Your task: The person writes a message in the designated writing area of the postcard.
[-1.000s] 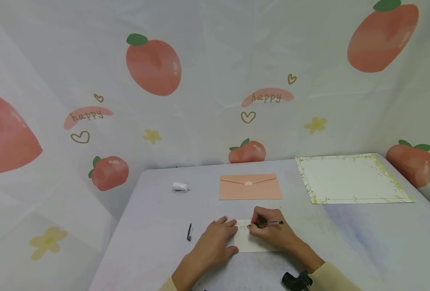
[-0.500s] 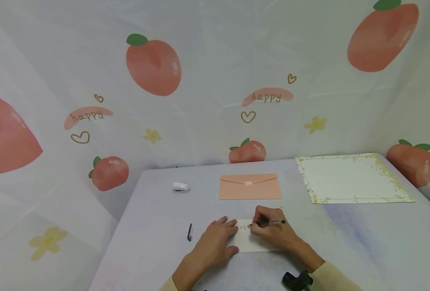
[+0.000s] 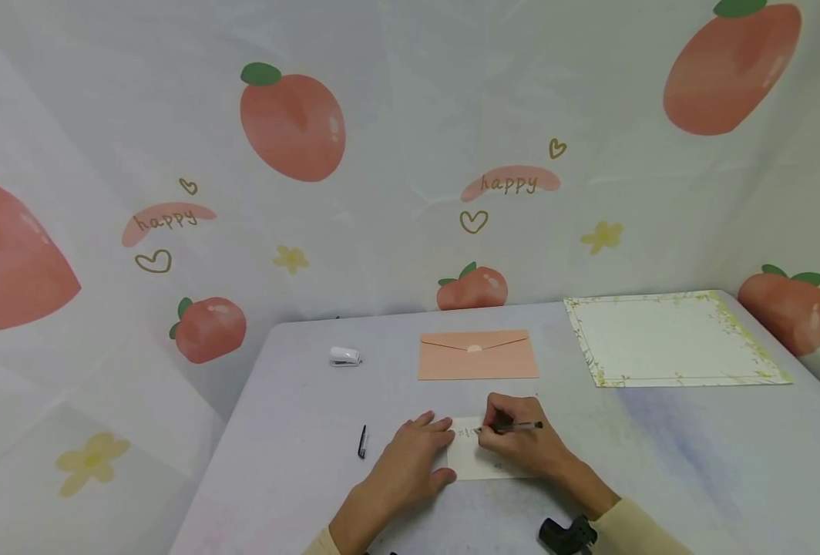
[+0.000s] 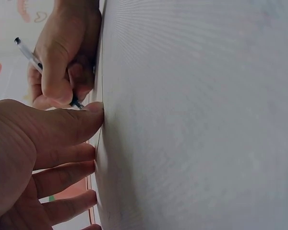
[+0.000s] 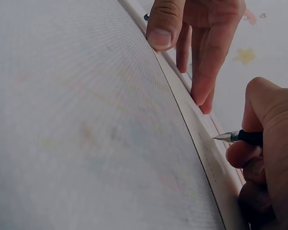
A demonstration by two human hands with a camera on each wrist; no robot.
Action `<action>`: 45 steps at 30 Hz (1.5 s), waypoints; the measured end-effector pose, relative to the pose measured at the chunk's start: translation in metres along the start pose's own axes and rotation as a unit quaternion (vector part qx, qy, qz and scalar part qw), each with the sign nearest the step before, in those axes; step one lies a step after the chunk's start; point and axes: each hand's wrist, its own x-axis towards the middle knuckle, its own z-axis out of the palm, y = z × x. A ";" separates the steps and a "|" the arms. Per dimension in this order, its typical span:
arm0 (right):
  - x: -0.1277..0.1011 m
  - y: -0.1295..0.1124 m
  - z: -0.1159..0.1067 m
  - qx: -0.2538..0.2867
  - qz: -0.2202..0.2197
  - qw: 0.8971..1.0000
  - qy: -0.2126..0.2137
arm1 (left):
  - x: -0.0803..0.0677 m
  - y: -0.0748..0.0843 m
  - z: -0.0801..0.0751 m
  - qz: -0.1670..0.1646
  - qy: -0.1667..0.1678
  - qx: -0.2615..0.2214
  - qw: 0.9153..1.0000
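A small cream card (image 3: 471,459) with a few handwritten marks lies flat on the table. My right hand (image 3: 524,443) pinches a black-and-clear pen (image 3: 526,425), its tip at the card's upper part; the right wrist view shows the metal pen tip (image 5: 223,137) at the paper. My left hand (image 3: 413,459) rests at the card's left edge, fingers spread and fairly straight, with the thumb (image 4: 81,122) pressing near its lower edge. Part of the card is hidden beneath my right hand.
Beyond the card lies a peach envelope (image 3: 478,366). A white stapler (image 3: 344,356) sits at the back left, and a black pen cap (image 3: 362,442) lies left of my left hand. A flower-bordered sheet (image 3: 673,339) covers the table's back right.
My right hand and the pen tip have shifted very slightly right along the card, where the writing has grown a little. My left hand stays in place.
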 end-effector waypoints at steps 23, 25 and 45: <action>-0.007 0.006 -0.011 0.024 0.061 0.997 0.049 | 0.003 0.006 0.000 -0.034 -0.022 -0.001 0.999; -0.007 0.007 -0.012 0.031 0.057 0.997 0.035 | 0.003 0.006 0.001 -0.035 -0.022 0.003 0.999; -0.006 0.008 -0.008 0.009 0.000 1.000 -0.006 | 0.003 0.004 0.005 -0.032 -0.018 -0.003 0.999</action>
